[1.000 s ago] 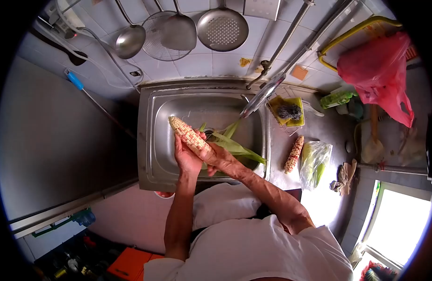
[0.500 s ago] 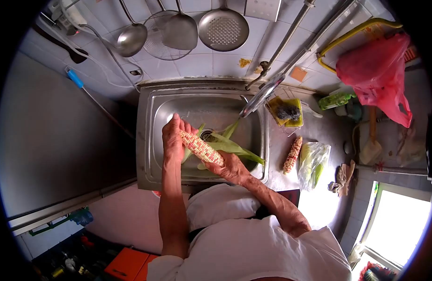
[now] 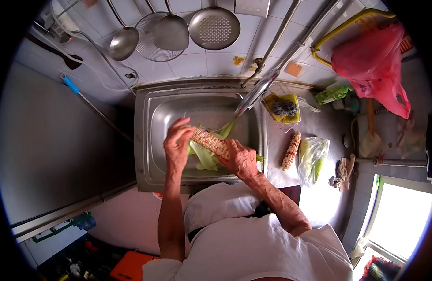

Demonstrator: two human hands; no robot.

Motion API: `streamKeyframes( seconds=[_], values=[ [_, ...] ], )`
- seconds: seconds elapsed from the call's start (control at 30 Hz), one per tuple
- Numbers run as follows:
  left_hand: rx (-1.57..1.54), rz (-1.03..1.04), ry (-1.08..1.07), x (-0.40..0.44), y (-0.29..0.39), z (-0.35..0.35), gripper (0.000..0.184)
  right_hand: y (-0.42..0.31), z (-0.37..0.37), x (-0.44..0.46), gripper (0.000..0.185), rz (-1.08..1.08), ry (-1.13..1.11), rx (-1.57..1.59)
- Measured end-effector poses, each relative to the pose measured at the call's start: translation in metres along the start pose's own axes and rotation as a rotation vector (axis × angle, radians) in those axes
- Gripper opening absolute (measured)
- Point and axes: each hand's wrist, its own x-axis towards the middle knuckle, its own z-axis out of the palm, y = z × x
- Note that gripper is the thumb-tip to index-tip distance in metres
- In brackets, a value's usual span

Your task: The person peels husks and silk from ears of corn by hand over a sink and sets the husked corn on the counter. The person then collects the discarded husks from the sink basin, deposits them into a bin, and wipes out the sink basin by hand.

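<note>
An ear of corn (image 3: pixel 207 141) with mixed red and pale kernels is held slantwise over the sink. My right hand (image 3: pixel 239 158) is wrapped round its lower right end. At the upper left tip, my left hand (image 3: pixel 177 143) has its thumb and fingers bent in a pinch against the cob. Whether silk is caught in those fingertips is too small to tell. Green husk leaves (image 3: pixel 207 159) lie in the steel sink (image 3: pixel 155 164) beneath the ear, partly hidden by it and by my right hand.
Right of the sink lie a second ear of corn (image 3: pixel 291 151) and a clear plastic bag (image 3: pixel 313 161) with something green inside. A wire rack with sponges and a scourer (image 3: pixel 285 108) stands behind. The faucet (image 3: pixel 257 92) reaches over the sink's right side. Ladles and strainers (image 3: pixel 215 28) hang above.
My left hand has loosened from its wrap round the tip, its fingers now bent at the end. The right hand has shifted its hold on the lower end. The view has moved slightly.
</note>
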Motion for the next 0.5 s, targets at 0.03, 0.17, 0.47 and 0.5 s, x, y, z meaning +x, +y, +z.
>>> streamKeyframes(
  seconds=[0.03, 0.17, 0.47, 0.5],
  values=[
    [0.08, -0.022, 0.011, 0.0, 0.009, 0.008, 0.022, -0.002, 0.0, 0.001, 0.052, -0.06, 0.04, -0.03],
    [0.222, -0.213, -0.154, -0.003, -0.02, 0.008, 0.028, 0.008, 0.003, -0.002, 0.061, -0.205, 0.087, -0.166],
    [0.165, -0.516, 0.225, 0.003, -0.079, -0.018, 0.032, 0.014, -0.009, -0.011, 0.066, -0.263, 0.081, -0.138],
    [0.116, -0.545, 0.357, 0.004, -0.093, -0.026, 0.034, 0.017, -0.011, -0.011, 0.066, -0.258, 0.084, -0.142]
  ],
)
